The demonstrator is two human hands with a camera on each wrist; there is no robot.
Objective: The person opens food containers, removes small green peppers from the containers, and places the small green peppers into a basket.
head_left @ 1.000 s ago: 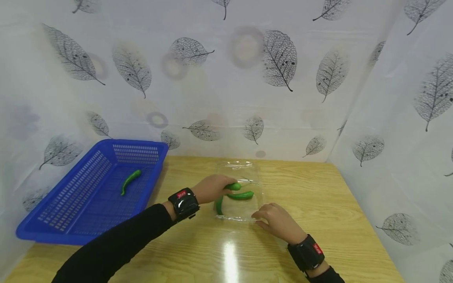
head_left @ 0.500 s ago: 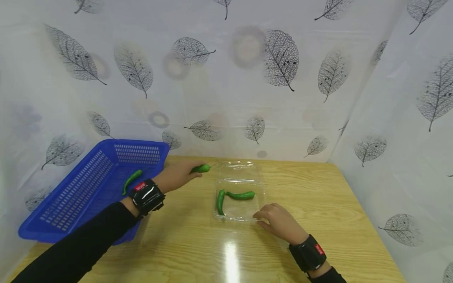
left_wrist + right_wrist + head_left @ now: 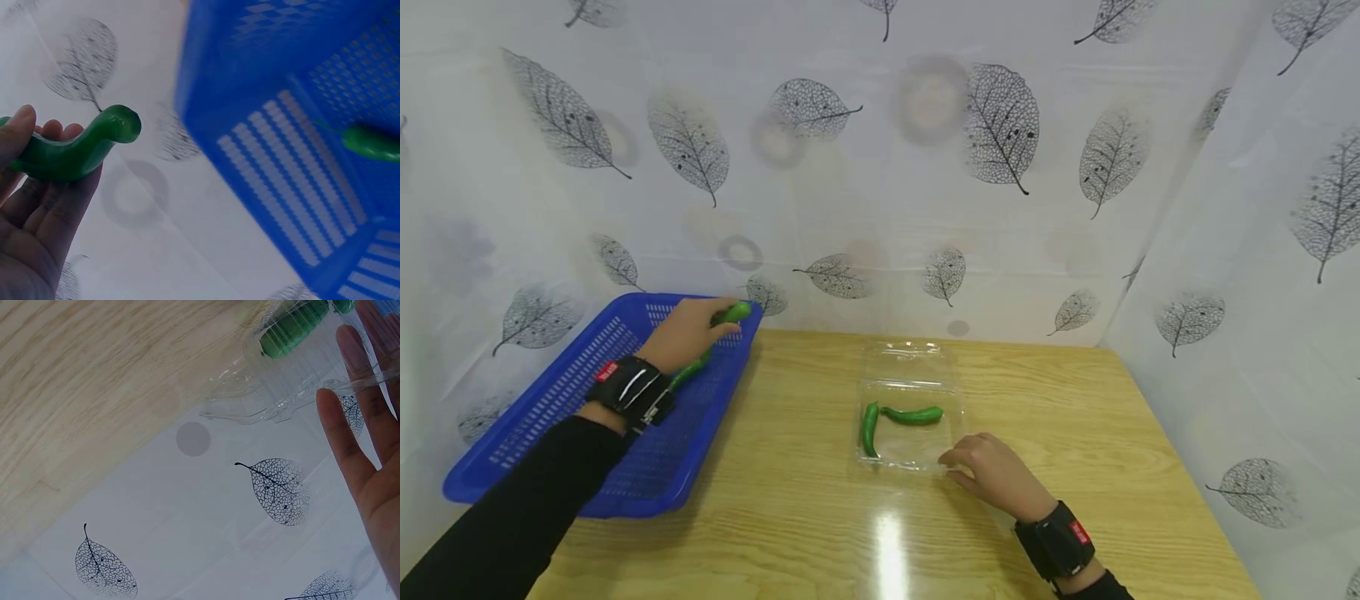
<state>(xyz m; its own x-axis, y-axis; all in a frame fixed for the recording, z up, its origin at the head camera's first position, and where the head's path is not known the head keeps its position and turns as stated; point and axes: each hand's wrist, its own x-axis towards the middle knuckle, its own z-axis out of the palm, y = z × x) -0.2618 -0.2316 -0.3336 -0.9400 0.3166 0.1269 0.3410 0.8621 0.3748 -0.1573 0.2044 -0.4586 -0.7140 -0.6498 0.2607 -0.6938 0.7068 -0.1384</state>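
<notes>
A curved green chili pepper is pinched between the thumb and fingers of my left hand, which is above the far end of the blue basket. A second green chili pepper lies in the basket, partly hidden by that hand and wrist. Two more green peppers, one lying lengthwise and one crosswise, are in a clear plastic box with its lid folded back. My right hand rests at the box's near right corner, its fairly straight fingers touching the rim.
The wooden table reaches back to a white, leaf-printed sheet, which also hangs at both sides. The basket stands at the table's left, its raised perforated walls around it. Bare wood shows between basket and box.
My left hand has moved from over the plastic box leftward to above the basket, carrying the chili pepper with it. The right hand has stayed at the box corner.
</notes>
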